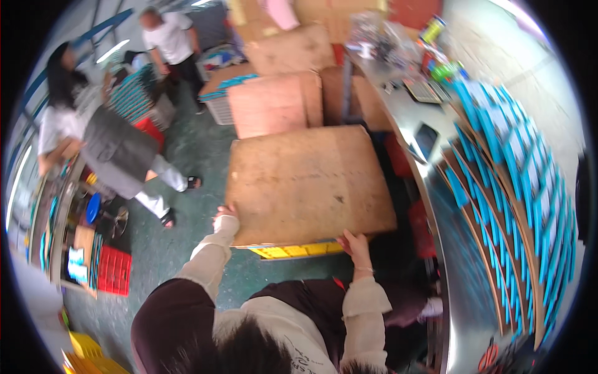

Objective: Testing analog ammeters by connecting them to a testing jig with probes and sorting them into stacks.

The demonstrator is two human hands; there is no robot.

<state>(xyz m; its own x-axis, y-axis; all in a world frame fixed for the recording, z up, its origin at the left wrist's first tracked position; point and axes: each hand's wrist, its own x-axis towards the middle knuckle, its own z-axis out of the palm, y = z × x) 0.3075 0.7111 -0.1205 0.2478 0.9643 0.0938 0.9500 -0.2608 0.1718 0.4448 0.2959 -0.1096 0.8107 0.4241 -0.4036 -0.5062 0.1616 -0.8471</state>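
Note:
A large brown cardboard sheet [305, 187], scuffed and creased across its middle, lies in front of me over a yellow crate [299, 250]; only the crate's near side shows below it. My left hand [225, 214] is closed on the sheet's left edge near the front corner. At the near edge, right of the middle, my right hand [354, 244] grips the cardboard, its thumb on top and the other fingers partly hidden. Beyond the sheet stand more cardboard pieces [268, 106].
On my right runs a metal table [464, 268] with stacked blue-edged pieces [517, 187] between cardboard layers, and a phone [426, 140]. To the left, one person [118, 143] stands by a bench; another [171, 40] is farther back. A red crate [114, 270] sits at left.

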